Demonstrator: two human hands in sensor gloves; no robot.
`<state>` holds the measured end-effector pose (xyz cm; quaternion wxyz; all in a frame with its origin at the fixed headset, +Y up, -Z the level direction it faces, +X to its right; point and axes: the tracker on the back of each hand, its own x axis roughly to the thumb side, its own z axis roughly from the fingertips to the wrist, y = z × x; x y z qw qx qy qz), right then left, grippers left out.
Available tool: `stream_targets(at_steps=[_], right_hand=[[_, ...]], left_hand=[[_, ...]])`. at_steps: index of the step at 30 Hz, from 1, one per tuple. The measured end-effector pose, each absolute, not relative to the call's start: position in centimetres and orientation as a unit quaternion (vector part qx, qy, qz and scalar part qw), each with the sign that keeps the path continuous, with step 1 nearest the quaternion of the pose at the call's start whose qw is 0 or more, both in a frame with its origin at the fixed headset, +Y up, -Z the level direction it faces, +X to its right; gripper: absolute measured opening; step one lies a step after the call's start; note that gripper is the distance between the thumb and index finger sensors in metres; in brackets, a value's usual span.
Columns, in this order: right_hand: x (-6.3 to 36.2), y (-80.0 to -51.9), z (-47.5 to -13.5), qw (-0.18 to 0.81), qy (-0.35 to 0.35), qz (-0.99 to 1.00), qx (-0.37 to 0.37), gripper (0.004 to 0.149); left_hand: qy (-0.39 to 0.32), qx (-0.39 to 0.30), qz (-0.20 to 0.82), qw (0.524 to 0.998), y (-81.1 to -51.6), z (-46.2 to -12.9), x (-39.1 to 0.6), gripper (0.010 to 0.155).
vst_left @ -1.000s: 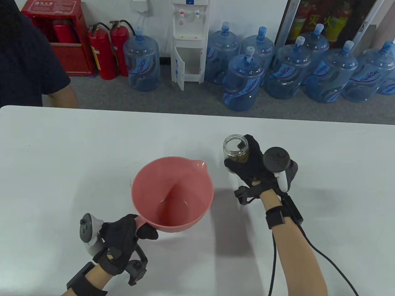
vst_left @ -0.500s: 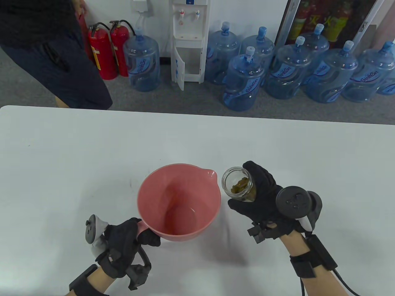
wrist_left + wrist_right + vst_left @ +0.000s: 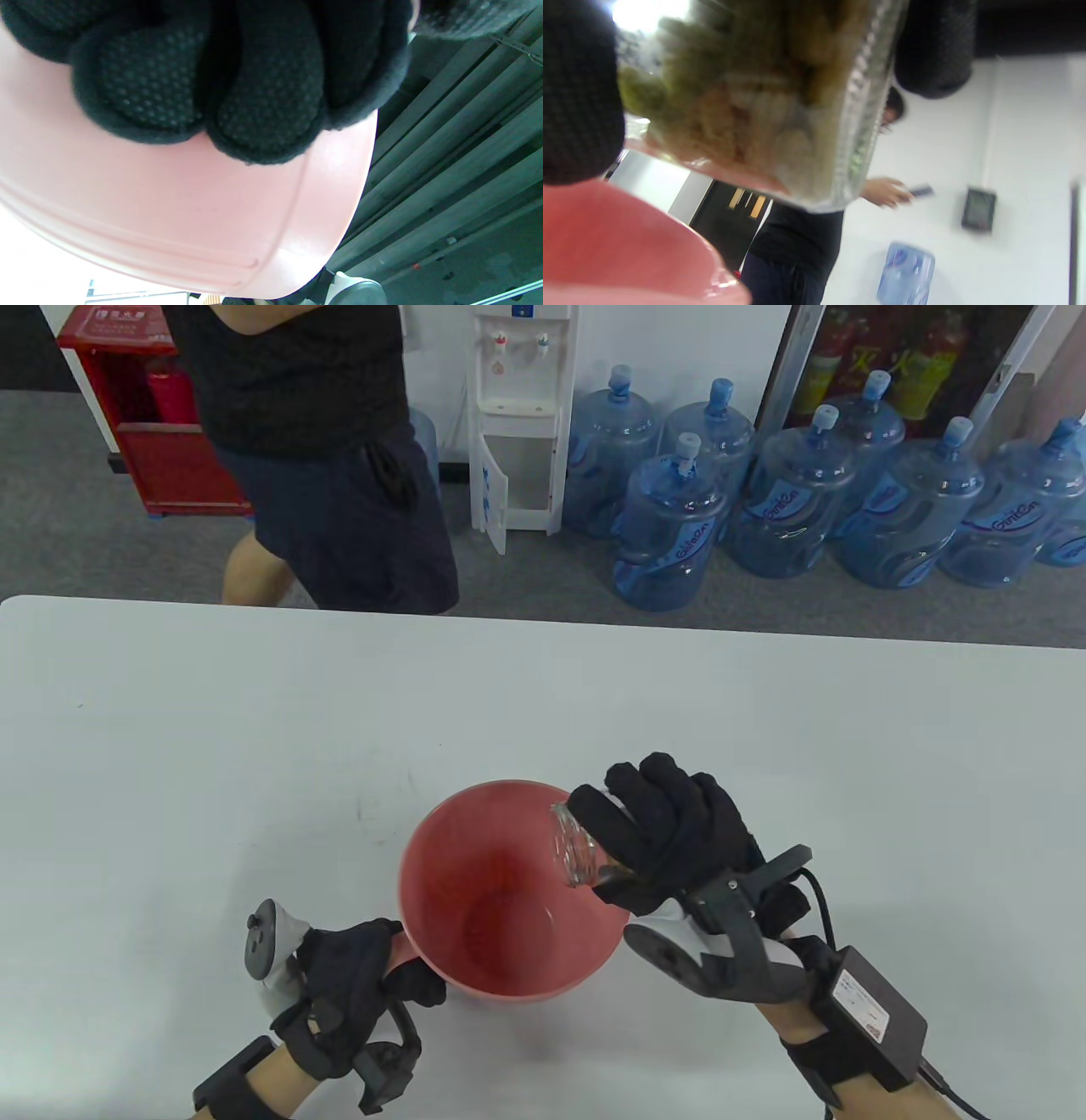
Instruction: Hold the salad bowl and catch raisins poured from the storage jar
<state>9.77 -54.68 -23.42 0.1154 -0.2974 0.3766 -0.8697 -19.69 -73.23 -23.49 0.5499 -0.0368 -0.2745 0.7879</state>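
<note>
At the near edge of the matte white counter (image 3: pixel 170 746), the left hand (image 3: pixel 344 988), in a black knitted glove with a dotted grip texture, is wrapped around the short handle of the salad bowl (image 3: pixel 475 891); its fingers (image 3: pixel 263 101) are pressed against the smooth pink plastic wall, which is ringed by a faint moulded ridge near the base; a grey-and-white tracker (image 3: pixel 265 943) is strapped to the back of that hand. The bowl is round and deep, glossy salmon-pink inside, and is seen just right of the left hand, near the counter's near edge. Over its right rim the storage jar (image 3: pixel 575 848), of clear ribbed glass, is tipped with its mouth toward the bowl; it is gripped by the right hand (image 3: pixel 670 840), whose gloved fingers are curled around its body; greenish-brown wrinkled raisins (image 3: pixel 746 89) are packed against the glass near the threaded neck; whether any have landed in the bowl cannot be told. Beyond the counter's far edge, a person (image 3: pixel 322 449) in dark clothes is seen on grey carpet, with translucent blue water bottles (image 3: pixel 780 509) clustered to the right.
</note>
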Motion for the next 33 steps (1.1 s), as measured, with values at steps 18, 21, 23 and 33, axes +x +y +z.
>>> stream_targets(at_steps=[18, 21, 23, 33], right_hand=[[7.7, -55.9, -22.9, 0.216, 0.39, -0.832, -0.329, 0.104], [7.6, -55.9, -22.9, 0.217, 0.388, -0.832, -0.331, 0.104], [7.4, -55.9, -22.9, 0.224, 0.389, -0.829, -0.335, 0.104], [6.1, -56.6, -22.7, 0.295, 0.408, -0.786, -0.358, 0.103]], left_hand=[[-0.279, -0.046, 0.787, 0.549, -73.5, -23.5, -19.6, 0.047], [-0.274, -0.042, 0.787, 0.552, -73.5, -23.5, -19.6, 0.047], [-0.273, -0.039, 0.786, 0.553, -73.5, -23.5, -19.6, 0.047], [-0.269, -0.034, 0.781, 0.562, -73.4, -23.6, -19.7, 0.046]])
